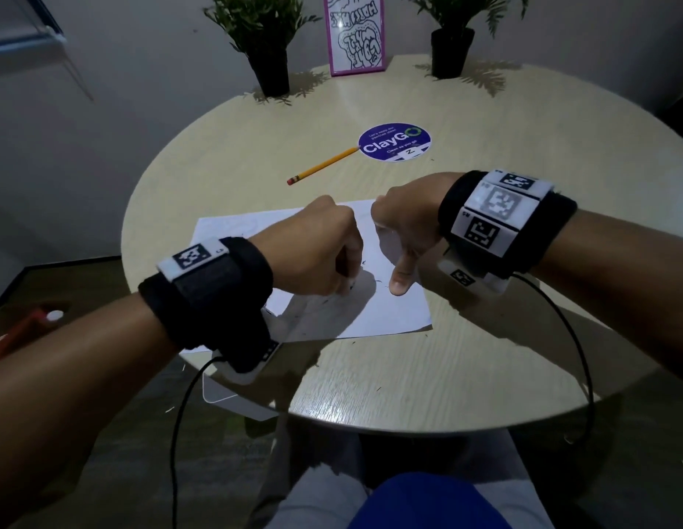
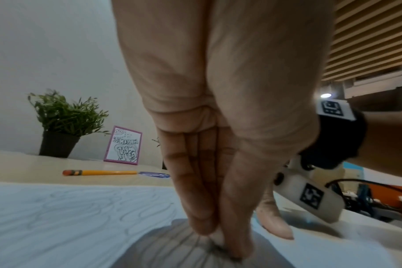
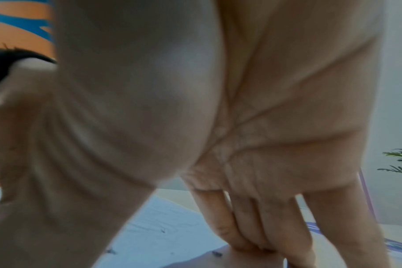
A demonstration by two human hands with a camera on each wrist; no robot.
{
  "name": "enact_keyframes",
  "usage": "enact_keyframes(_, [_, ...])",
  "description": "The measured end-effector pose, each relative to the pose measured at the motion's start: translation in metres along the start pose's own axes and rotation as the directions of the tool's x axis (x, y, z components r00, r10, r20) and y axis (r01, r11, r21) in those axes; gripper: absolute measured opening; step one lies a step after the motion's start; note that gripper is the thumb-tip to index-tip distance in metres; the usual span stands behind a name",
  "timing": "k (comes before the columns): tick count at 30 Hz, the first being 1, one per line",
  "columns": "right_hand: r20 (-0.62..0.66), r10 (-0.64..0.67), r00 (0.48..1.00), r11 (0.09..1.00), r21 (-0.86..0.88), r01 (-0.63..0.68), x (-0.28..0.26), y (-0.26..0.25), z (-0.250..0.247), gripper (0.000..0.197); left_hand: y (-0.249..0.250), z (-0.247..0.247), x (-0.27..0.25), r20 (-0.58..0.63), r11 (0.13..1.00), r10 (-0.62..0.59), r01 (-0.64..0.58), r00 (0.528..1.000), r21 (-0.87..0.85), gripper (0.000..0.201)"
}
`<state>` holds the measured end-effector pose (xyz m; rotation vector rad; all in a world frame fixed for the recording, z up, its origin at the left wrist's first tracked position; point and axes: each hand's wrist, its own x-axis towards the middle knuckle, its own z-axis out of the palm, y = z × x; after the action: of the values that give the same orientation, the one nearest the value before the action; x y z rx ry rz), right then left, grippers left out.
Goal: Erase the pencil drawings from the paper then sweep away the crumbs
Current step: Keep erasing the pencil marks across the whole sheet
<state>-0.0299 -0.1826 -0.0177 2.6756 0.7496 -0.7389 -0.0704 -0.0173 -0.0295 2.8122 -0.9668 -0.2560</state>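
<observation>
A white sheet of paper (image 1: 389,311) lies on the round table (image 1: 408,376), with faint pencil lines (image 2: 80,208) left on it. My left hand (image 1: 332,257) is curled over the sheet's middle. Its fingertips pinch a small white eraser (image 2: 218,236) and press it onto the paper. Dark crumbs (image 1: 324,299) lie scattered near it, and a few crumbs (image 3: 217,253) show close up in the right wrist view. My right hand (image 1: 401,238) rests on the paper's right part, with its thumb (image 1: 401,280) stretched flat and its straight fingers (image 3: 252,226) pressing down.
A yellow pencil (image 1: 324,164) lies beyond the paper, next to a round purple ClayGo sticker (image 1: 394,142). Two potted plants (image 1: 263,43) (image 1: 452,40) and a pink-framed picture (image 1: 355,32) stand at the table's far edge. Cables hang from both wrist cameras.
</observation>
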Motion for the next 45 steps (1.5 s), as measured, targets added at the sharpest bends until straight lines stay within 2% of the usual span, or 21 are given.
enact_keyframes(3, [0.004,-0.001,1.0,1.0,0.02,0.001,0.0,0.0,0.0,0.078,-0.003,-0.008,0.009,0.033,0.999,0.005,-0.004,0.999,-0.038,0.01])
enact_keyframes(6, [0.011,0.004,1.0,1.0,0.016,-0.004,0.0,0.001,0.0,0.075,-0.014,-0.019,0.031,-0.113,0.996,-0.085,0.08,0.99,-0.042,0.01])
enact_keyframes(8, [0.002,0.02,1.0,1.0,0.001,-0.02,-0.001,-0.001,0.0,0.077,-0.018,-0.022,0.043,-0.15,0.993,-0.121,0.121,0.981,-0.011,0.012])
enact_keyframes(11, [0.001,0.018,1.0,1.0,-0.002,-0.018,0.0,-0.002,0.0,0.08,-0.017,-0.017,0.045,-0.114,0.993,-0.1,0.106,0.988,0.045,0.01])
enact_keyframes(14, [0.001,0.008,1.0,1.0,0.01,-0.008,0.001,-0.001,0.0,0.082,-0.014,-0.008,0.032,-0.095,0.998,-0.057,0.059,0.994,0.023,0.011])
enact_keyframes(18, [-0.015,-0.005,1.0,1.0,0.018,0.005,0.0,0.001,0.001,0.059,0.0,-0.001,0.004,-0.057,1.0,0.007,-0.007,0.998,0.007,0.009])
enact_keyframes(21, [-0.006,-0.006,1.0,1.0,0.022,0.007,-0.001,0.001,0.001,0.066,0.004,-0.004,-0.001,0.018,1.0,0.006,-0.006,1.0,-0.016,0.009])
enact_keyframes(22, [-0.003,-0.002,1.0,1.0,0.019,0.002,-0.001,0.002,0.001,0.071,0.001,-0.007,0.004,0.008,0.999,-0.017,0.018,1.0,-0.034,0.009])
enact_keyframes(25, [-0.015,0.007,1.0,1.0,0.026,-0.007,-0.002,0.001,0.0,0.082,-0.008,-0.015,0.029,-0.149,0.99,-0.133,0.124,0.98,-0.067,0.011])
enact_keyframes(27, [-0.012,0.008,1.0,1.0,0.016,-0.008,-0.002,0.0,0.0,0.087,-0.012,-0.016,0.046,-0.201,0.984,-0.178,0.173,0.963,-0.042,0.013])
enact_keyframes(31, [-0.006,0.016,1.0,1.0,0.023,-0.016,-0.001,-0.002,0.0,0.086,-0.011,-0.011,0.056,-0.156,0.983,-0.175,0.181,0.972,0.028,0.011])
enact_keyframes(37, [0.005,-0.005,1.0,1.0,0.015,0.005,0.002,0.0,0.0,0.074,0.0,0.0,0.019,-0.12,0.998,-0.059,0.059,0.991,-0.007,0.007])
enact_keyframes(40, [0.001,-0.003,1.0,1.0,0.011,0.003,0.0,0.001,-0.001,0.074,0.005,-0.001,0.007,-0.013,0.998,-0.046,0.045,0.999,-0.038,0.01])
enact_keyframes(42, [0.011,-0.005,1.0,1.0,0.006,0.004,-0.001,0.001,-0.002,0.065,0.005,-0.008,0.008,0.046,0.999,-0.023,0.024,0.999,-0.033,0.011])
enact_keyframes(44, [0.016,-0.006,1.0,1.0,0.008,0.006,0.0,0.0,-0.002,0.058,0.001,-0.014,0.019,0.002,0.999,-0.036,0.036,0.999,-0.01,0.01])
enact_keyframes(45, [0.012,-0.002,1.0,1.0,0.011,0.002,0.001,-0.001,-0.002,0.061,-0.002,-0.016,0.026,-0.05,0.998,-0.066,0.066,0.997,0.004,0.01])
